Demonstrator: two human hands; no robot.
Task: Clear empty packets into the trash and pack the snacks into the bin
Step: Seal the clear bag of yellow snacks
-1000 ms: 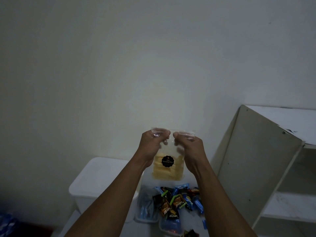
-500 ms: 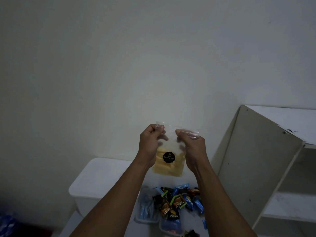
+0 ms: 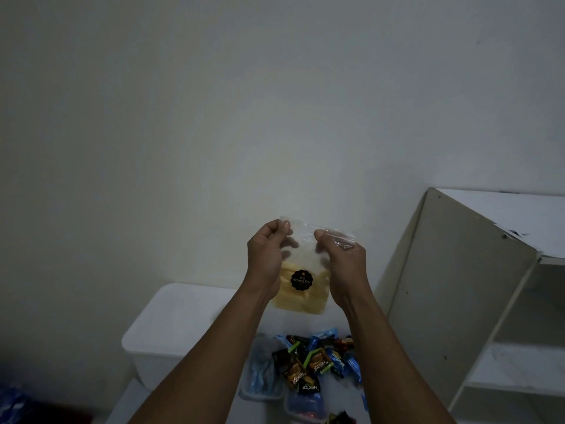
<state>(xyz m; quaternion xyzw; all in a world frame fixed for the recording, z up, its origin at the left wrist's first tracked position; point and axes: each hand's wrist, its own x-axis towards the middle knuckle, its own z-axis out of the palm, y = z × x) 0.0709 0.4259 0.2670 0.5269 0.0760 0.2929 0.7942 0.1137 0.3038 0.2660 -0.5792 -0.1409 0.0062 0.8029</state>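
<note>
A clear plastic packet (image 3: 301, 290) with yellow snack sticks and a round black label hangs in front of the wall, held up at chest height. My left hand (image 3: 267, 255) pinches its top left corner. My right hand (image 3: 344, 258) pinches the crumpled top right edge. Below them a pile of small wrapped snacks (image 3: 318, 361), brown, black and blue, lies over clear tubs (image 3: 264, 382) on the table. A white lidded bin (image 3: 180, 328) stands behind, to the left of my arms.
A white shelf unit (image 3: 464, 301) with open compartments stands at the right. A plain wall fills the upper view. Something blue (image 3: 12, 405) lies in the dark bottom left corner.
The packet has dropped slightly and tilted, its top now slanting down to the right. My hands have moved a little apart along its top edge, which is more crumpled on the right.
</note>
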